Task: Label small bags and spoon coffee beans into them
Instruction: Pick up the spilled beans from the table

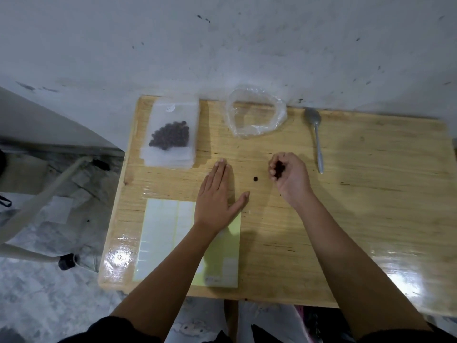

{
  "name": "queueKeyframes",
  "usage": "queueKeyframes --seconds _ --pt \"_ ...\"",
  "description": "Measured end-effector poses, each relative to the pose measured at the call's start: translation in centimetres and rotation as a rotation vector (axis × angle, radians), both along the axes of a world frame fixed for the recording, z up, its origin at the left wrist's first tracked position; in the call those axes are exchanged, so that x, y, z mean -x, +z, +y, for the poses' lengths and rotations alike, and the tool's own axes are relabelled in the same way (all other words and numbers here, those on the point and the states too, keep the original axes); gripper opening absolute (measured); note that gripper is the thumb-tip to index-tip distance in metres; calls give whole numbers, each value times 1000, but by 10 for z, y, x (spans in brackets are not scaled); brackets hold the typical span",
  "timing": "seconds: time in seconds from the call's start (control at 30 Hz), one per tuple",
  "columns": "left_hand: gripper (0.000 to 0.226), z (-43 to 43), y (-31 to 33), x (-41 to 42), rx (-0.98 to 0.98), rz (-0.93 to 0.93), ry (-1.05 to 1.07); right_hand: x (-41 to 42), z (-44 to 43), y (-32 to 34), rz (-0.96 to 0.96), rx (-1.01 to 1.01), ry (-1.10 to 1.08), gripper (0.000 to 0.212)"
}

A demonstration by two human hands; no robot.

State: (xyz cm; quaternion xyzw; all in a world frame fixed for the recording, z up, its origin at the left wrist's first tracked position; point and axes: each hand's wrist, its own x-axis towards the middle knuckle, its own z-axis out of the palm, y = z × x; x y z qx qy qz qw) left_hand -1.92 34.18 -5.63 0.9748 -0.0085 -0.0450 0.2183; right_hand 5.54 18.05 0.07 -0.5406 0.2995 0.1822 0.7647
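one small bag (170,131) lies filled on top of the stack of empty bags (168,160) at the far left of the desk (358,206), with a dark heap of coffee beans (170,136) showing through it and a small round label (170,108) near its top edge, so at least one bag looks labelled and filled. the stack under it suggests more bags are left to do, though how many cannot be told. the label sheet (163,233) lies at the near left of the desk, with part of its backing already bare. the larger clear plastic bag (256,112) at the far edge sits open and looks nearly empty. the spoon (315,134) lies unused on the desk, to the right of the right hand (288,177) and apart from it. a single stray bean (255,179) rests on the desk between the two hands. the right hand is cupped with its fingers curled together around a small clump of dark beans, palm turned inward, wrist raised a little off the wood. the left hand (217,194) lies flat and open, palm down, fingers together and pointing away, thumb spread toward the stray bean, its wrist over the label sheet. this looks like gathering spilled beans by hand rather than spooning.
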Motion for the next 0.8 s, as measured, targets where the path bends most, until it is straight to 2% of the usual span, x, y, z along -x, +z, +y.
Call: queueKeyframes --seconds 0.1,0.17,0.23,0.3,0.4,0.6,0.7,0.8 --pt "82 0 -1 0 2 -4 5 11 -6 -6 -182 488 319 31" --pt "82 0 -2 1 3 -7 11 14 -5 -12 -301 687 434 27" --pt "82 0 -2 1 -2 -12 7 16 -4 -15 -383 738 456 13" --pt "81 0 -3 2 2 -14 5 18 -3 -18 -433 777 506 19" --pt "81 0 -4 1 14 -24 8 18 -3 -20 -413 808 586 28" --pt "81 -2 -6 2 16 -34 21 18 -4 -18 -466 824 677 8" --pt "81 -3 -5 1 20 -55 27 15 -6 -19 -456 842 761 6" --pt "76 -5 0 -2 80 -80 64 10 -11 -19 -398 804 740 5"
